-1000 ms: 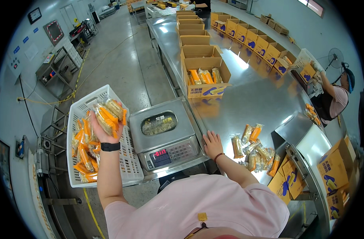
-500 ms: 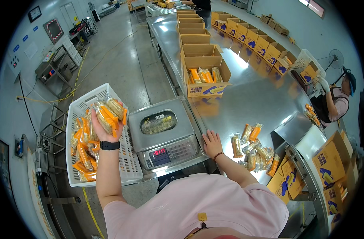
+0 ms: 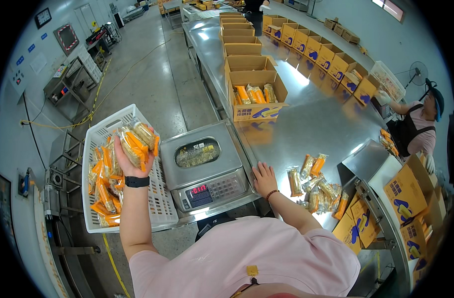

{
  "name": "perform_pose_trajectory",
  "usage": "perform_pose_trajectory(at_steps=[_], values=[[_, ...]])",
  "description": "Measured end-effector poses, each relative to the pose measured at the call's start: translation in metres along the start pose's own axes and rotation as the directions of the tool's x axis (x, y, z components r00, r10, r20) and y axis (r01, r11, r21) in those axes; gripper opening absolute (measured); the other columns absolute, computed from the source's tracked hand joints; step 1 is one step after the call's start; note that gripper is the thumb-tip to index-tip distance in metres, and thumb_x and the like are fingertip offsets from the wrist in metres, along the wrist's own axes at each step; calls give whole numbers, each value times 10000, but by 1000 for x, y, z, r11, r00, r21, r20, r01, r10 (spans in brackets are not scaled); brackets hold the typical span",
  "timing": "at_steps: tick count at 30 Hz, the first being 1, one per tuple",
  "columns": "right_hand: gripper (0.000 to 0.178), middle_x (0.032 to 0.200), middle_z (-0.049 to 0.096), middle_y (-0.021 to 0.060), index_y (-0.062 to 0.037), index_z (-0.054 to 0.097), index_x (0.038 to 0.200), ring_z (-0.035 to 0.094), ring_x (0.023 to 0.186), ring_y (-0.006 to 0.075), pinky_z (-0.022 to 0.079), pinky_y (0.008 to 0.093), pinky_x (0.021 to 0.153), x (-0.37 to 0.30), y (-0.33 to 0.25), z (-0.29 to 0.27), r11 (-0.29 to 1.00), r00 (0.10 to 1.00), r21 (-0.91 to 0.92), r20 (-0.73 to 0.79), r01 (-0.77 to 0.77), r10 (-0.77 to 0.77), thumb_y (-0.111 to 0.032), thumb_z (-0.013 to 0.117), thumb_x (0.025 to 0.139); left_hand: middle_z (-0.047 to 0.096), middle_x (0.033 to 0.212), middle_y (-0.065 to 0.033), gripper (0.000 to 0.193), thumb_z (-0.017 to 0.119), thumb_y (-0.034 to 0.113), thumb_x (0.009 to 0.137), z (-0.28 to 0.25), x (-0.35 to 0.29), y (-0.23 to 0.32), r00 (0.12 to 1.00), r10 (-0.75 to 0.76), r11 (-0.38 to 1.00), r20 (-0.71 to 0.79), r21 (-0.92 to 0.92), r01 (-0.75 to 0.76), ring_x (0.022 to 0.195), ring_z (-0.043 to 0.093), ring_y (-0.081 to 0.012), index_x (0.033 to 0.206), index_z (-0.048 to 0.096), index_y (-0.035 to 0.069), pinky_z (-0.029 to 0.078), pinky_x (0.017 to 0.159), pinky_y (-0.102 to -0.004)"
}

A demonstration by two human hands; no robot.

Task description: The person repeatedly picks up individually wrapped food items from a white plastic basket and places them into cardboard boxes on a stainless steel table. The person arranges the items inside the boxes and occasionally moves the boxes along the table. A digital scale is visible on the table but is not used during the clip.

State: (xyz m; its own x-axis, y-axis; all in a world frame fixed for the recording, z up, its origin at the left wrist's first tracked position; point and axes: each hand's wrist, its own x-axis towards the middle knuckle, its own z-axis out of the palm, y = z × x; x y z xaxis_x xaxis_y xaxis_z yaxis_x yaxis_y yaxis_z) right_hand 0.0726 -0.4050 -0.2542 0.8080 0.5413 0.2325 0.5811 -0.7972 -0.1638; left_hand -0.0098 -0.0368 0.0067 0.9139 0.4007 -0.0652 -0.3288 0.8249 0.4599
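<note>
My left hand (image 3: 130, 163), with a dark band at the wrist, is closed around several clear-and-orange wrapped snack packets (image 3: 136, 141). It holds them above the white plastic basket (image 3: 160, 186), where more such packets (image 3: 104, 186) lie in a heap. Right of the basket, a metal weighing scale (image 3: 202, 164) with a lit red display has nothing on its plate. My right hand (image 3: 265, 179) rests flat on the steel table, fingers spread and holding nothing. A loose pile of the same packets (image 3: 318, 186) lies to its right.
An open carton (image 3: 256, 113) with packets inside heads a row of cartons running away from me. Another carton row (image 3: 331, 57) lines the table's far right side. A co-worker (image 3: 420, 121) stands at right beside cartons (image 3: 408, 198). Another person (image 3: 253, 15) is at the back.
My hands and the packets stay in place. The co-worker at right has set a carton at the end of the row and reached one hand down toward the near cartons.
</note>
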Motion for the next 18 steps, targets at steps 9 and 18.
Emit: perform_pose_trajectory(at_steps=[9, 18], values=[[479, 1265, 421, 157, -99, 458, 1195, 354, 1193, 349, 254, 493, 998, 11, 25, -18, 973, 994, 211, -39, -90, 101, -186, 583, 742, 548, 1045, -149, 589, 378, 525, 849, 2, 4, -2, 1000, 10, 1000, -10, 21, -10, 1006, 517, -315, 1155, 460, 28, 418, 864, -429], [613, 1341, 338, 163, -100, 349, 1303, 260, 1260, 370, 209, 502, 1020, -10, 147, -211, 860, 785, -217, -552, -461, 281, -186, 599, 749, 525, 1102, -141, 588, 372, 522, 853, -2, 3, -2, 1000, 5, 1000, -24, 27, -4, 1036, 500, -311, 1175, 448, 35, 390, 899, -427]])
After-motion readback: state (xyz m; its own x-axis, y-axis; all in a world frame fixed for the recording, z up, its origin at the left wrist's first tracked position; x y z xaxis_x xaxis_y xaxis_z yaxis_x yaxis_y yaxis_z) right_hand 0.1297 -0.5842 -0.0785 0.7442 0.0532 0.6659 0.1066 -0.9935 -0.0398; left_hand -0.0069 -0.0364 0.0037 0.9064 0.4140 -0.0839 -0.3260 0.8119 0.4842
